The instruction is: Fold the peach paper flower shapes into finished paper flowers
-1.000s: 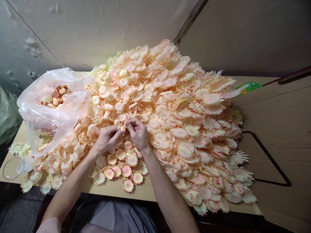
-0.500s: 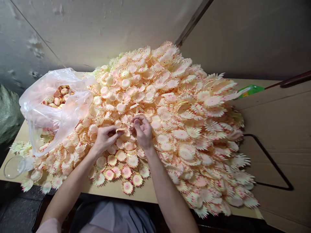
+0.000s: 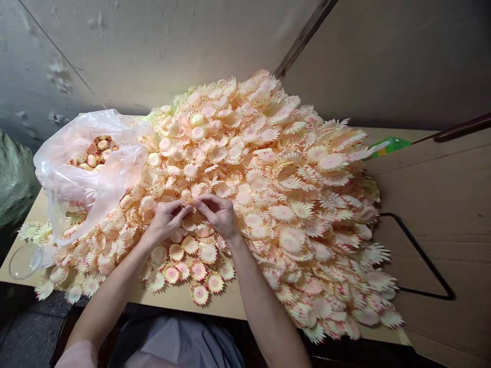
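Note:
My left hand (image 3: 168,219) is closed in a pinch on a small pale artificial flower piece (image 3: 188,202), which is mostly hidden by the fingers. My right hand (image 3: 220,215) meets it from the other side, thumb and forefinger pressed together at the piece's edge. Under and around both hands spreads a large heap of artificial flower pieces (image 3: 264,179), cream and pale pink with fringed, red-tipped edges. Between my forearms, several flatter pieces with redder rims (image 3: 198,271) lie face up near the table's front edge.
A translucent plastic bag (image 3: 65,168) at the left holds small rounded flower pieces (image 3: 92,159). A clear round dish (image 3: 26,261) stands at the table's (image 3: 230,305) left corner. On the right are a green packet (image 3: 392,147), cardboard (image 3: 429,204) and a bent black rod (image 3: 425,255).
My right hand has moved left and slightly down, so its fingertips now meet those of my left hand. The left hand has stayed nearly in place.

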`<state>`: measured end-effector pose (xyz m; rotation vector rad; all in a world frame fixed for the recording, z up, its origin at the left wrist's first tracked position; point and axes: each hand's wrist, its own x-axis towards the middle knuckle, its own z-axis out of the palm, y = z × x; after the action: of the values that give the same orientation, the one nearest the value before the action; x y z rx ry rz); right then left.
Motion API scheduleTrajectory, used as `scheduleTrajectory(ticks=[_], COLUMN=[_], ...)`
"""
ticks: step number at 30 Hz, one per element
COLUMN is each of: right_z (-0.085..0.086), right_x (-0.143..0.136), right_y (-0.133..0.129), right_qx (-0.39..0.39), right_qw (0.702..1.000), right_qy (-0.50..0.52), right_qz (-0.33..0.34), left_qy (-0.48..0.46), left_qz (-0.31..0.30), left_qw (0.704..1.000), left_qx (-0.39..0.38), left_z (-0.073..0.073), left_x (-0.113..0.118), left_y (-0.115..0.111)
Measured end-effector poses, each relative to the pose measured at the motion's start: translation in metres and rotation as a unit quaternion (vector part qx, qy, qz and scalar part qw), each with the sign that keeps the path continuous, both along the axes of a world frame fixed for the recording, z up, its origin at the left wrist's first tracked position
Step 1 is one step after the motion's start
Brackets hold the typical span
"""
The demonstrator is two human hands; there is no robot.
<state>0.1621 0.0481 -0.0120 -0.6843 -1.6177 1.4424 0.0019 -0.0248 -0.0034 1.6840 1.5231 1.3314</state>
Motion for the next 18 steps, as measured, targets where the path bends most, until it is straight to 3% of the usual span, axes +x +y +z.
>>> scheduleTrajectory(ticks=[4,10,18], right_z=[-0.0011,-0.0010,-0.0030], right_x=[-0.0020,0.0023,0.0047], right_y=[-0.0002,0.0022,0.0043], right_qx=[-0.012,0.052,0.015], right_qw=[0.999,0.997,0.996], right_qy=[0.032,-0.006,0.004], right_qz=[-0.004,0.052,0.090], left_qy=[0.007,0.009,-0.020], left_qz=[-0.005,-0.023,-0.069], left_qw=[1.000,1.000,0.996], left_qx=[-0.004,-0.018,-0.045], left_z=[0.0020,0.0054,0.0044], left_x=[0.0007,-0.0001,-0.0037], left_y=[-0.0014,-0.0027,-0.0028])
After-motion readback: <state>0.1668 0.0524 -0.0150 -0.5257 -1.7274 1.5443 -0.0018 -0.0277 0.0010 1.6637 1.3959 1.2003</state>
